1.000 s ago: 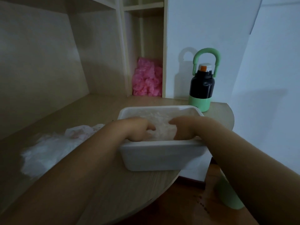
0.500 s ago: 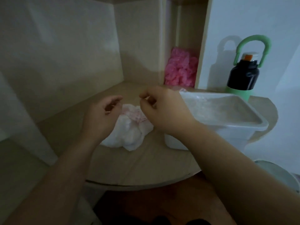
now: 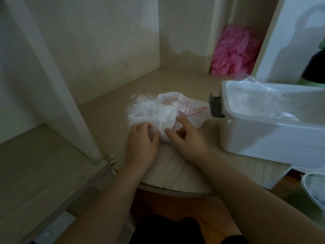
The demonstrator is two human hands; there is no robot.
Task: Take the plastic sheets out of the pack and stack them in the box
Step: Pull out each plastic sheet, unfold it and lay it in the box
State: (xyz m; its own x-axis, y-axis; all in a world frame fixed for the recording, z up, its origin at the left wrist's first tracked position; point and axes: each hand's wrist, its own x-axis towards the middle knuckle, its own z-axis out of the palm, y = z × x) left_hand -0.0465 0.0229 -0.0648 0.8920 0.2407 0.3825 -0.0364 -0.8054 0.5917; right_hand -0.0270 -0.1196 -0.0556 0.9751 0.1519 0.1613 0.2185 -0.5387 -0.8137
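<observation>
Head view, looking down on the wooden tabletop. The pack, a thin white bag with red print, lies crumpled at the centre of the tabletop, mouth toward 9 o'clock. The plastic sheets spill from it there as a loose white heap.

My left hand sits at the heap's 6 o'clock edge. Its fingers are curled together down into the white film and grip it. My right hand lies just beside it, at the pack's 5 o'clock edge and touching the bag. The forefinger points toward 11 o'clock, the thumb toward 9 o'clock, and the two stand apart. The remaining fingers are bent. Whether they pinch any film I cannot tell through the blur.

The box, white and open-topped, stands at 3 o'clock from the pack, near it but not touching. A dark latch hangs on its end wall facing the pack. More clear sheets lie inside the box.

At 1 o'clock, in a narrow shelf bay, sits a pink plastic bundle. A dark bottle with a green base shows partly at the 2 o'clock edge, behind the box.
</observation>
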